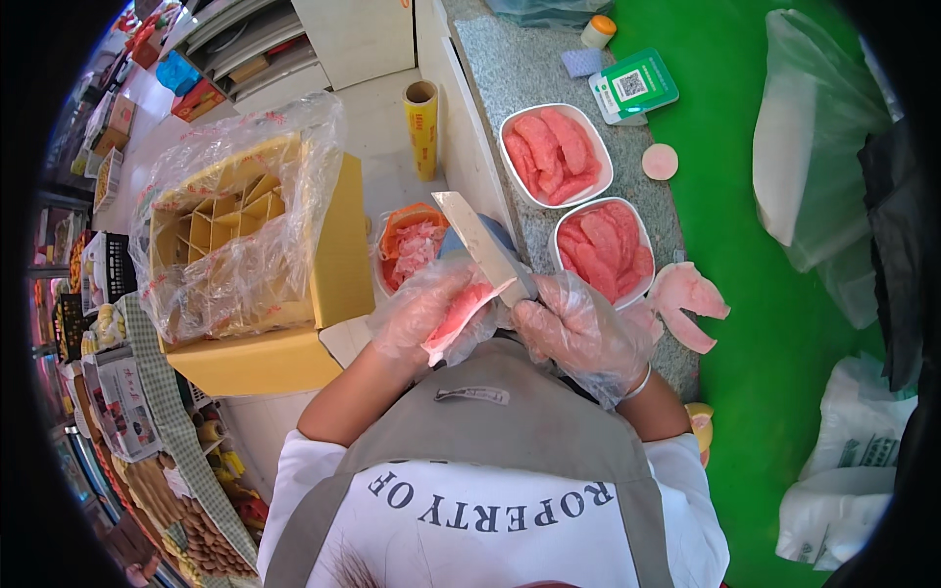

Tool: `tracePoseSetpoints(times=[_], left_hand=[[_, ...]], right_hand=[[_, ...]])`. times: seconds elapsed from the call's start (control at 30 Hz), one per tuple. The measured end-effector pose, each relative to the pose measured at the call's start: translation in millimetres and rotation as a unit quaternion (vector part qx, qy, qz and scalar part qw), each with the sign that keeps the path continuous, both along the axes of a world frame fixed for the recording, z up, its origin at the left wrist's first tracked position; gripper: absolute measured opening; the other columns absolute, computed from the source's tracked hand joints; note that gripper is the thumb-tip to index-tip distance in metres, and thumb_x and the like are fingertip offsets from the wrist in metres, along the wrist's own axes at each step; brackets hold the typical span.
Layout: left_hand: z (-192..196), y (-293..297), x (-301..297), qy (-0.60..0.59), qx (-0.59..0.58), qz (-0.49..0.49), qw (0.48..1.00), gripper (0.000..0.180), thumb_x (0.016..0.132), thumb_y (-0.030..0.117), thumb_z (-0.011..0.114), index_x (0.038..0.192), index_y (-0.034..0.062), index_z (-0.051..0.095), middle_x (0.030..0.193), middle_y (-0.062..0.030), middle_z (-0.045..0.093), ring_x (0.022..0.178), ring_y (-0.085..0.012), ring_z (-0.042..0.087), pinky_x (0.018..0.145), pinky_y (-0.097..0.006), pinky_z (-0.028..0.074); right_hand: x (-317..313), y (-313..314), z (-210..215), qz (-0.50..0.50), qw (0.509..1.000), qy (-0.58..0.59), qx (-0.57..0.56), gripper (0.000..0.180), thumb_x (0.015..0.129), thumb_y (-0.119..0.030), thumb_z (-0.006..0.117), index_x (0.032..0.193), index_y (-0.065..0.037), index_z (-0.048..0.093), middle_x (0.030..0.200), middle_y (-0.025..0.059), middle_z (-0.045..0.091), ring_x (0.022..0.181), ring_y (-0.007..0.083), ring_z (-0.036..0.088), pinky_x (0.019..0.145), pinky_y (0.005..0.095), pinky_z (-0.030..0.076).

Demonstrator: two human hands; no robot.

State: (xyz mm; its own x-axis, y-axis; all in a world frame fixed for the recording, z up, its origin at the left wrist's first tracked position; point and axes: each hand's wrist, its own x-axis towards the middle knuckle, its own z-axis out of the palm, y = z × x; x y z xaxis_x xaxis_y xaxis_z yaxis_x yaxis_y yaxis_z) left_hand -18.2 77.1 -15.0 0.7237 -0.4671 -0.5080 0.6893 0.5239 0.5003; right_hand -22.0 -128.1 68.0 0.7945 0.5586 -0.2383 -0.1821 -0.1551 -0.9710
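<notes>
My left hand [407,318], in a clear plastic glove, is closed around a pink pomelo segment [457,316] with some white membrane along its lower edge. My right hand [585,331], gloved the same way, grips a knife [480,238] whose wide blade points up and to the left. The blade's lower part lies against or just over the upper end of the segment; which of the two, I cannot tell. Beyond my right hand stands a white tub [642,292] of peeled pink pomelo pieces, with a second filled tub [512,186] behind it. Pomelo peel [689,302] lies right of my right hand.
An orange-lined bin [417,218] with pink scraps sits past my left hand. A plastic-draped cardboard box [338,245] with dividers stands at left, near a yellow film roll [422,137]. The grey counter [480,73] also carries a green payment-code stand [649,80] and an orange-capped jar [596,34].
</notes>
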Motion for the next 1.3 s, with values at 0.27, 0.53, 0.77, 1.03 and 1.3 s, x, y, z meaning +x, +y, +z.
tracePoseSetpoints(times=[0.27, 0.53, 0.77, 1.03, 1.3], left_hand=[[-11.6, 6.6, 6.4, -0.019, -0.277, 0.003, 0.961, 0.032, 0.099, 0.015, 0.057, 0.121, -0.0067, 0.062, 0.115, -0.0153, 0.068, 0.101, -0.0224, 0.068, 0.087, -0.033, 0.056], [-6.4, 0.0, 4.2, 0.011, -0.11, 0.043, 0.993, 0.034, 0.103, 0.019, 0.051, 0.127, -0.004, 0.055, 0.121, -0.0156, 0.064, 0.11, -0.0244, 0.064, 0.095, -0.034, 0.054], [25.7, -7.7, 4.9, 0.001, -0.082, 0.022, 0.996, 0.035, 0.104, 0.017, 0.049, 0.13, -0.0059, 0.051, 0.125, -0.0185, 0.062, 0.114, -0.0271, 0.062, 0.101, -0.037, 0.051], [21.6, -4.0, 6.7, -0.024, -0.075, 0.001, 0.997, 0.035, 0.103, 0.018, 0.051, 0.128, -0.0067, 0.053, 0.126, -0.0181, 0.061, 0.115, -0.0268, 0.061, 0.102, -0.04, 0.049], [18.7, -6.2, 1.7, -0.068, -0.067, 0.001, 0.995, 0.037, 0.103, 0.024, 0.051, 0.122, -0.0067, 0.059, 0.121, -0.0153, 0.065, 0.111, -0.024, 0.063, 0.099, -0.036, 0.051]], right_hand=[[-1.5, 1.7, -12.2, 0.099, 0.989, -0.092, -0.056, 0.025, 0.099, -0.022, 0.057, 0.09, 0.001, 0.059, 0.066, 0.0212, 0.051, 0.057, 0.0379, 0.048, 0.053, 0.0407, 0.04], [-6.4, -9.7, -8.5, -0.004, 0.999, -0.035, -0.038, 0.024, 0.102, -0.024, 0.054, 0.097, -0.001, 0.058, 0.062, 0.0087, 0.047, 0.052, 0.0179, 0.047, 0.053, 0.0341, 0.042], [-6.5, -8.9, -17.3, 0.007, 0.998, -0.034, -0.048, 0.028, 0.102, -0.026, 0.053, 0.09, -0.001, 0.054, 0.063, 0.0115, 0.045, 0.052, 0.023, 0.041, 0.051, 0.0372, 0.039], [-3.1, -2.6, -6.2, 0.013, 0.996, -0.06, -0.063, 0.024, 0.102, -0.022, 0.052, 0.093, 0.0, 0.055, 0.066, 0.0136, 0.046, 0.056, 0.0261, 0.043, 0.055, 0.0378, 0.042], [0.4, -3.7, -5.1, 0.041, 0.998, -0.042, -0.032, 0.022, 0.102, -0.02, 0.051, 0.095, 0.001, 0.057, 0.069, 0.0145, 0.048, 0.059, 0.0257, 0.044, 0.058, 0.0379, 0.043]])
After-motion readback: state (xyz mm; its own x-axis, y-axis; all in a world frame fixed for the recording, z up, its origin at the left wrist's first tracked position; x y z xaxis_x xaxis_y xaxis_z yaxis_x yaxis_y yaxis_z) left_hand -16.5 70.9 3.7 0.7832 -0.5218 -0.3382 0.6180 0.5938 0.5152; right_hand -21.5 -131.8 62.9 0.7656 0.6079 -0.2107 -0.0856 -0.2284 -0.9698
